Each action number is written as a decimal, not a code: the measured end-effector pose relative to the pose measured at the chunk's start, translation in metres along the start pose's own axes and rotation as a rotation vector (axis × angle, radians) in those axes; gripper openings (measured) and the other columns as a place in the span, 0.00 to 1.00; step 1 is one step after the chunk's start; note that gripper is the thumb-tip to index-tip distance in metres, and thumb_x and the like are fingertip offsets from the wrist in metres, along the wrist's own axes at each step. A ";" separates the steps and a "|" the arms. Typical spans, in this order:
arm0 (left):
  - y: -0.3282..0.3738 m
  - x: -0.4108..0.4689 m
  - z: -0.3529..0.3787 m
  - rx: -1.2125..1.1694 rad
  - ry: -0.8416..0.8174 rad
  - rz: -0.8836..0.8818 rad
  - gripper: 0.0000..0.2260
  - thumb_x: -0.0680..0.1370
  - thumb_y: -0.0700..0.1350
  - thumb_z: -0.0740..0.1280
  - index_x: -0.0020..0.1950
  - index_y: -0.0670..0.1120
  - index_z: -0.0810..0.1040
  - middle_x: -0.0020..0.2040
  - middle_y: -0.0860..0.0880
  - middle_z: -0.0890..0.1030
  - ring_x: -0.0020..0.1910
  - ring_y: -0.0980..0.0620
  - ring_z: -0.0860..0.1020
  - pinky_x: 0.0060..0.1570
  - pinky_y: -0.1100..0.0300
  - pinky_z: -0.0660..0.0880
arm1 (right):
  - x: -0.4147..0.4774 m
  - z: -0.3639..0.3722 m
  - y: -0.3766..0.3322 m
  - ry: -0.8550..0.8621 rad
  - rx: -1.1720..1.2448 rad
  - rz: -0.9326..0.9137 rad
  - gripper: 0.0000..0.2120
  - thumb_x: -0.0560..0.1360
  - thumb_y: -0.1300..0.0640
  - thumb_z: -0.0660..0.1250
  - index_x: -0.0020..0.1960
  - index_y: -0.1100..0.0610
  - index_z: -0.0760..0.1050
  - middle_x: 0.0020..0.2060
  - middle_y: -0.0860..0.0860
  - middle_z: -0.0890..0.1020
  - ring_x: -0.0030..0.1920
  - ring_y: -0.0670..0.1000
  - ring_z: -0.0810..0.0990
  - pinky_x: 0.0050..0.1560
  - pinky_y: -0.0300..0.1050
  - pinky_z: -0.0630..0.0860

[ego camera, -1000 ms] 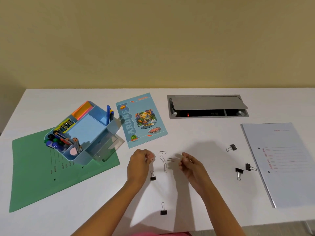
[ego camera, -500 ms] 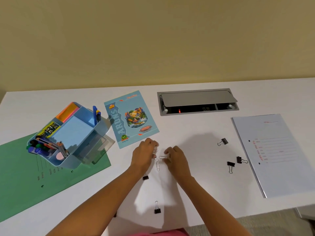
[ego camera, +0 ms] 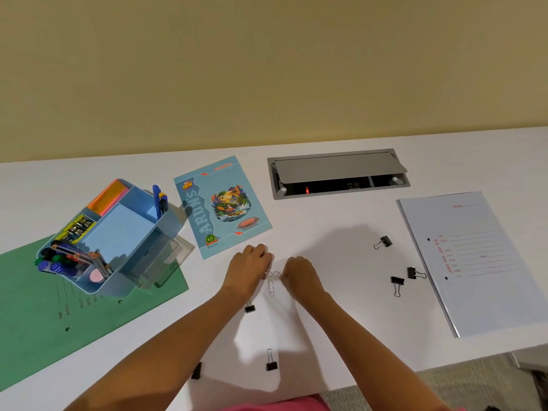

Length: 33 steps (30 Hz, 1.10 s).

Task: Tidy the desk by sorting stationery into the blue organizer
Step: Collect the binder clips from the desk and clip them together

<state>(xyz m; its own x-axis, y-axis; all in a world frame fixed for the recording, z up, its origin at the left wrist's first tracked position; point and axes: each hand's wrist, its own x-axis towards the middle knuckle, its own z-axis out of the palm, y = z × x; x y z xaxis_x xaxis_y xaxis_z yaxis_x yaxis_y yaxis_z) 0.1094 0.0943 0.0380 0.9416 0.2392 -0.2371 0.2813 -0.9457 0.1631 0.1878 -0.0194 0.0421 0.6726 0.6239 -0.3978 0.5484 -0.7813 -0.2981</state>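
The blue organizer (ego camera: 139,193) stands at the left on a green folder (ego camera: 35,315), with pens, markers, an eraser and sticky notes in it. Small silver paper clips (ego camera: 270,287) lie on the white desk in the middle. My left hand (ego camera: 247,269) and my right hand (ego camera: 302,275) meet over them, fingers curled down. Each hand pinches a paper clip at its fingertips. Black binder clips lie near my left wrist (ego camera: 250,308), near the front edge (ego camera: 271,363) and at the right (ego camera: 396,282).
A light blue notebook (ego camera: 221,203) lies behind my hands. A grey cable hatch (ego camera: 338,166) is set into the desk further back. A white file folder (ego camera: 474,256) lies at the right edge. Two more binder clips (ego camera: 384,241) lie beside it.
My hands have come together from apart and now close on the paper clips in the middle. My head has turned, so everything sits further left in view.
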 end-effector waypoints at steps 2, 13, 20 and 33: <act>0.000 0.000 0.001 0.023 -0.003 0.017 0.14 0.75 0.40 0.68 0.59 0.46 0.72 0.58 0.45 0.73 0.55 0.45 0.72 0.50 0.57 0.74 | -0.003 -0.001 0.003 0.000 0.178 0.040 0.12 0.74 0.63 0.63 0.33 0.57 0.65 0.31 0.52 0.72 0.36 0.51 0.71 0.34 0.37 0.62; -0.006 -0.014 -0.003 -0.656 0.287 -0.298 0.12 0.73 0.31 0.63 0.38 0.48 0.72 0.40 0.53 0.77 0.41 0.53 0.75 0.40 0.59 0.73 | -0.038 -0.002 0.015 -0.157 1.737 0.307 0.08 0.75 0.72 0.62 0.52 0.63 0.73 0.35 0.56 0.76 0.34 0.52 0.77 0.40 0.42 0.78; -0.019 -0.026 -0.012 -1.249 0.355 -0.545 0.11 0.78 0.30 0.60 0.47 0.44 0.78 0.49 0.46 0.80 0.36 0.52 0.76 0.35 0.62 0.78 | -0.040 0.003 0.003 -0.166 1.718 0.402 0.05 0.72 0.68 0.69 0.43 0.60 0.75 0.33 0.53 0.77 0.32 0.50 0.74 0.37 0.41 0.75; 0.008 -0.006 0.006 -0.690 0.113 -0.606 0.14 0.73 0.48 0.72 0.52 0.44 0.72 0.50 0.47 0.73 0.49 0.50 0.74 0.47 0.62 0.71 | -0.033 0.035 -0.037 0.156 0.218 0.287 0.11 0.79 0.56 0.60 0.56 0.60 0.75 0.51 0.54 0.80 0.52 0.50 0.79 0.50 0.37 0.73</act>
<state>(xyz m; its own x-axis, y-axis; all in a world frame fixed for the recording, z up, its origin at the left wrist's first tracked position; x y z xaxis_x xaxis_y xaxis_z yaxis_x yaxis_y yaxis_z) 0.1050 0.0836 0.0347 0.6001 0.7043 -0.3793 0.7452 -0.3199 0.5851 0.1276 -0.0120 0.0358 0.8600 0.3613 -0.3603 0.2199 -0.8996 -0.3773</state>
